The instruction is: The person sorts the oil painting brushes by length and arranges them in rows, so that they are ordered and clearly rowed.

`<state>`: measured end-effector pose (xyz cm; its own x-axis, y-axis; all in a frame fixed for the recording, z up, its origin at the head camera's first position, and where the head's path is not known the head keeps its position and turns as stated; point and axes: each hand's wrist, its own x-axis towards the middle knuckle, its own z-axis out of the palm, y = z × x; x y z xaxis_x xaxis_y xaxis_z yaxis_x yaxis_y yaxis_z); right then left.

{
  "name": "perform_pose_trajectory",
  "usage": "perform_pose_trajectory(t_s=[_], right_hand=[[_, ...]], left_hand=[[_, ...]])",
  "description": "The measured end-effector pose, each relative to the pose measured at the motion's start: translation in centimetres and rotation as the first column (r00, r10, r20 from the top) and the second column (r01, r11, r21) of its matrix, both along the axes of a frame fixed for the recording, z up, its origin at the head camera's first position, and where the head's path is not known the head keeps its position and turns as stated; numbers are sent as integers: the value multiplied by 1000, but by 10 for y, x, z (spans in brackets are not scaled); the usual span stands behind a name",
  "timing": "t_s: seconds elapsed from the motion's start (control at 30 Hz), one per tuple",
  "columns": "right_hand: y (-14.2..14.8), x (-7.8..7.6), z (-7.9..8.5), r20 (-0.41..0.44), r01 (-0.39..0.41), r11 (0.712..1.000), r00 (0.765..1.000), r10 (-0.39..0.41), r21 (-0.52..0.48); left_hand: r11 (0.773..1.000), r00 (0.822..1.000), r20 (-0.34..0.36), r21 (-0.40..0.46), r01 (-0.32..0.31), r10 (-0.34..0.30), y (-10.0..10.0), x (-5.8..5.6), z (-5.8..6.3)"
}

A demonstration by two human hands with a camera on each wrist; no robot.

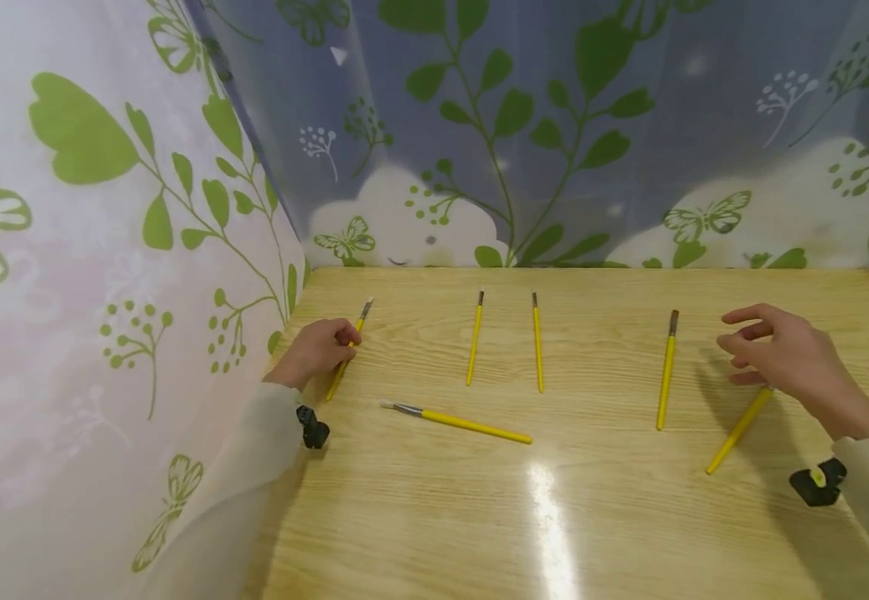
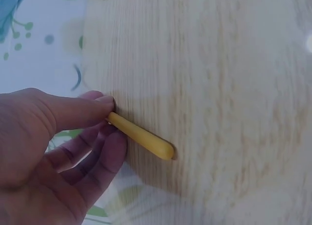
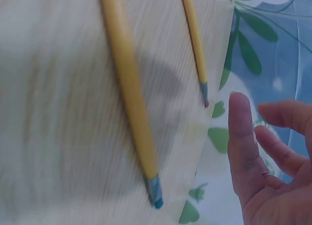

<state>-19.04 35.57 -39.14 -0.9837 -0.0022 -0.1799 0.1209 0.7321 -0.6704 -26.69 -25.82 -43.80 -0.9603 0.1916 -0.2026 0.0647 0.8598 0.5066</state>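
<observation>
At the table's left side my left hand (image 1: 319,348) pinches a yellow-handled paintbrush (image 1: 337,379) with pale bristles. In the left wrist view the thumb and fingers grip its handle (image 2: 146,139), whose rounded end points away from the hand. My right hand (image 1: 786,350), its fingers relaxed and apart, hovers over another yellow paintbrush (image 1: 737,433); the head view hides that brush's tip. In the right wrist view this brush (image 3: 129,88) has a blue tip and lies apart from the fingers. Just left of the hand lies a brown-bristled paintbrush (image 1: 666,375).
Two thin paintbrushes, one left (image 1: 475,342) and one right (image 1: 537,346), lie near the middle of the wooden table (image 1: 404,517). A pale-bristled paintbrush (image 1: 471,425) lies crosswise in front of them. Leaf-patterned curtains (image 1: 539,167) hang behind and along the left edge.
</observation>
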Motion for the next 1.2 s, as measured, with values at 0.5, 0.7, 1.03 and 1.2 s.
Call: perform_pose_trajectory(t_s=[0.5,0.7,1.03,1.2], right_hand=[[28,19,-12,-45,-3,995,999,7,95],[33,26,-19,81,-110,982,992,98,156],[30,32,-37,207,-149,974,972,112,171],[26,33,-39,158,-175,957,977,141,232]], left_hand=[[999,999,17,3,-37,37,1,-2,2],[999,999,36,17,-40,39,2,-2,0],[999,999,34,-4,-36,36,3,-3,3],[999,998,44,11,-49,48,3,-1,1]])
